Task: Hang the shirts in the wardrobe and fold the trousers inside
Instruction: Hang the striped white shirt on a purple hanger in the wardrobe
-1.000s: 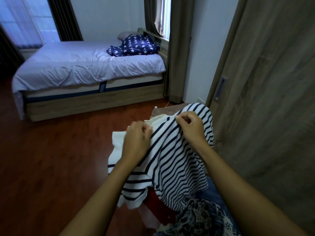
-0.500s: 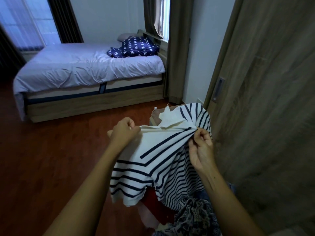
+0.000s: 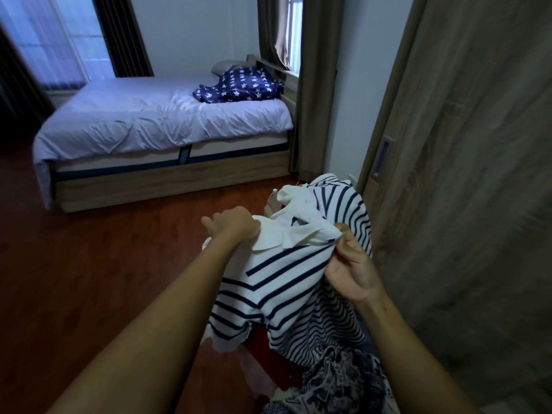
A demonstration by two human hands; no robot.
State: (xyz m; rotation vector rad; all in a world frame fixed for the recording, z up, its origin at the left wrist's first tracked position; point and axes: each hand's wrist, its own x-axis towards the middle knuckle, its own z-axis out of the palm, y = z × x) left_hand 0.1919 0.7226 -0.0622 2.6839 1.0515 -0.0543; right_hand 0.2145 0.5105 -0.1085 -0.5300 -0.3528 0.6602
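Holds a white, navy striped shirt up by its collar, just beside the closed wooden wardrobe door on the right and above a heap of clothes. Grips the collar's left side with the left hand, fingers curled tight into the cloth. Pinches the collar's right side with the right hand, thumb and fingers closed on the fabric. Faces a bed with pale sheets and a star-print cloth, across a red-brown floor.
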